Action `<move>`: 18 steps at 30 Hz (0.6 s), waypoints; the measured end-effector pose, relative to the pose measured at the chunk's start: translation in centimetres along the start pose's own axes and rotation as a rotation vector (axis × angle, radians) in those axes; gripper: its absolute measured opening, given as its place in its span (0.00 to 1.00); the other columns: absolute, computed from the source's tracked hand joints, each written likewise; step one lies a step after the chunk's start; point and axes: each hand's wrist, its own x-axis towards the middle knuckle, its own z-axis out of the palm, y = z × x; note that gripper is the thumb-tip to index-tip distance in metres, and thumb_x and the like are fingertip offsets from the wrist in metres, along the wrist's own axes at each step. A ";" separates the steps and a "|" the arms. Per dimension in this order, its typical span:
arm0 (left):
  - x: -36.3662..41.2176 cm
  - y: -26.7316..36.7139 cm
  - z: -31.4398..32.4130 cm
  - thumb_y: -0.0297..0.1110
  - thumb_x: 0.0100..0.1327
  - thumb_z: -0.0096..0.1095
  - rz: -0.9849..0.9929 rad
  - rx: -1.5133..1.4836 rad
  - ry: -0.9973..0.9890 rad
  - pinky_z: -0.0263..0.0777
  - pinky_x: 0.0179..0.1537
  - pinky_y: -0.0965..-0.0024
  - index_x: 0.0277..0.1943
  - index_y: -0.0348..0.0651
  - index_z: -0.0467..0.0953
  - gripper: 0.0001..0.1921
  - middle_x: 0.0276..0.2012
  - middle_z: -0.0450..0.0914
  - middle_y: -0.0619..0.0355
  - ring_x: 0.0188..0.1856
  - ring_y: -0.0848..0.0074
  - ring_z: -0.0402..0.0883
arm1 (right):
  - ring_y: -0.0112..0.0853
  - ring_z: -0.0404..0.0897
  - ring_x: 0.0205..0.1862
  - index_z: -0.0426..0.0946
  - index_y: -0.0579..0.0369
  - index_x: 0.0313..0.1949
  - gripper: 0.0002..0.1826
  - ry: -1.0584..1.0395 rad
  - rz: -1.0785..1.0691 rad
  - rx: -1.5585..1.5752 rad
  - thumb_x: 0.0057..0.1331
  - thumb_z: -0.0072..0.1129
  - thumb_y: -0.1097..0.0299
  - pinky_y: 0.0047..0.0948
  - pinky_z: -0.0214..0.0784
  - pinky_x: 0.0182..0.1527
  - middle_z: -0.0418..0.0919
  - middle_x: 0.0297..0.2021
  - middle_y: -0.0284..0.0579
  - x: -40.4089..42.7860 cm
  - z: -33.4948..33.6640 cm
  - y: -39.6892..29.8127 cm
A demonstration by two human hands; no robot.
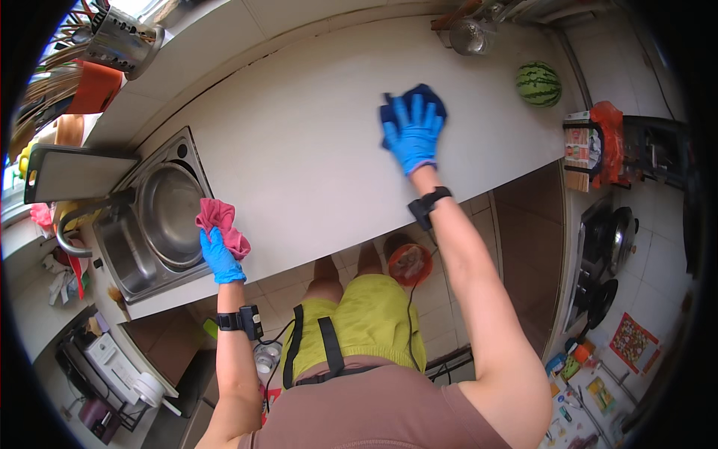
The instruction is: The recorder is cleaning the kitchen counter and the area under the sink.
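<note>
My left hand (221, 259), in a blue glove, grips a crumpled pink cloth (223, 224) beside the right edge of the metal sink (133, 264). Farther right, my right hand (414, 134), also gloved in blue, lies flat with fingers spread on a dark blue cloth (431, 101), which rests on the white countertop (303, 146). The cloth shows around the fingers and the hand looks slightly blurred. A round metal pan (173, 216) sits in the sink basin.
A watermelon (538, 84) and a metal strainer (469, 37) stand at the counter's far right. An upright board (81, 174) and a curved faucet (70, 241) are at the left. Below the counter edge is an orange bucket (410, 265); a stove (594, 264) lies right.
</note>
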 end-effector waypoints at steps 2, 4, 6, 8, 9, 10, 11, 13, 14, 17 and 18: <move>0.2 0.2 2.0 0.28 0.68 0.49 -0.015 -0.035 -0.056 0.68 0.57 0.68 0.66 0.37 0.61 0.23 0.61 0.69 0.53 0.57 0.69 0.73 | 0.62 0.49 0.66 0.66 0.34 0.62 0.32 -0.047 -0.137 0.263 0.58 0.53 0.44 0.65 0.37 0.64 0.54 0.66 0.52 -0.4 -0.4 -8.9; -0.3 1.1 4.5 0.28 0.68 0.49 0.004 -0.019 -0.077 0.68 0.57 0.67 0.66 0.38 0.61 0.23 0.61 0.69 0.53 0.58 0.69 0.72 | 0.62 0.49 0.66 0.67 0.33 0.61 0.32 -0.188 -0.325 0.449 0.56 0.55 0.45 0.64 0.38 0.65 0.55 0.66 0.49 -2.7 -0.9 -16.1; -0.8 1.5 6.1 0.28 0.68 0.49 0.037 -0.006 -0.142 0.68 0.57 0.67 0.66 0.38 0.60 0.24 0.61 0.68 0.53 0.58 0.68 0.72 | 0.57 0.47 0.69 0.67 0.31 0.61 0.32 -0.250 -0.561 0.580 0.56 0.55 0.43 0.59 0.38 0.68 0.54 0.68 0.44 -7.9 -0.6 -21.2; -1.2 1.7 7.5 0.28 0.68 0.49 0.028 -0.033 -0.156 0.68 0.58 0.67 0.66 0.38 0.60 0.24 0.62 0.68 0.53 0.58 0.68 0.71 | 0.51 0.47 0.71 0.66 0.30 0.62 0.32 -0.354 -0.729 0.659 0.56 0.55 0.43 0.52 0.39 0.70 0.53 0.69 0.41 -12.3 -1.7 -22.0; -1.8 1.9 7.9 0.28 0.68 0.49 0.009 -0.062 -0.159 0.68 0.58 0.67 0.67 0.38 0.59 0.24 0.62 0.67 0.53 0.58 0.68 0.71 | 0.48 0.46 0.71 0.65 0.29 0.62 0.33 -0.426 -0.763 0.717 0.57 0.55 0.43 0.49 0.39 0.71 0.52 0.69 0.39 -13.7 -2.6 -20.9; -2.4 2.6 8.5 0.28 0.68 0.49 0.013 -0.020 -0.134 0.68 0.57 0.67 0.67 0.38 0.59 0.25 0.63 0.67 0.53 0.58 0.68 0.71 | 0.46 0.48 0.71 0.65 0.30 0.63 0.33 -0.421 -0.753 0.681 0.57 0.57 0.45 0.46 0.41 0.71 0.52 0.70 0.40 -14.3 -3.3 -18.5; -2.3 2.3 8.4 0.29 0.68 0.49 0.037 0.007 -0.123 0.68 0.57 0.68 0.67 0.38 0.59 0.25 0.63 0.67 0.53 0.58 0.69 0.71 | 0.47 0.50 0.70 0.65 0.32 0.63 0.35 -0.435 -0.692 0.676 0.55 0.59 0.47 0.48 0.42 0.70 0.52 0.70 0.40 -14.6 -3.9 -15.5; -2.4 2.2 8.3 0.29 0.68 0.51 0.065 0.000 -0.092 0.71 0.53 0.70 0.64 0.37 0.64 0.22 0.57 0.72 0.54 0.53 0.72 0.75 | 0.50 0.50 0.70 0.66 0.32 0.63 0.33 -0.341 -0.488 0.615 0.57 0.58 0.49 0.52 0.45 0.67 0.53 0.69 0.41 -13.9 -5.4 -8.2; -2.0 1.1 7.7 0.30 0.68 0.52 0.060 -0.005 -0.104 0.71 0.52 0.71 0.63 0.37 0.65 0.21 0.56 0.73 0.54 0.52 0.72 0.75 | 0.51 0.50 0.69 0.65 0.33 0.63 0.33 -0.404 -0.383 0.500 0.57 0.58 0.49 0.54 0.44 0.67 0.53 0.69 0.43 -12.5 -6.8 -4.6; -2.8 1.3 8.9 0.34 0.67 0.55 -0.101 -0.129 -0.178 0.72 0.50 0.73 0.63 0.37 0.65 0.23 0.55 0.75 0.56 0.50 0.74 0.76 | 0.55 0.51 0.69 0.61 0.33 0.66 0.34 -0.220 -0.083 0.147 0.59 0.57 0.50 0.59 0.43 0.65 0.52 0.69 0.50 -11.1 -7.8 8.1; -3.3 1.5 9.6 0.35 0.65 0.59 -0.219 -0.190 -0.230 0.73 0.48 0.73 0.61 0.38 0.67 0.23 0.51 0.77 0.57 0.48 0.75 0.77 | 0.55 0.50 0.69 0.59 0.34 0.67 0.35 -0.176 0.038 0.014 0.60 0.56 0.50 0.60 0.43 0.65 0.51 0.70 0.51 -11.1 -8.0 12.3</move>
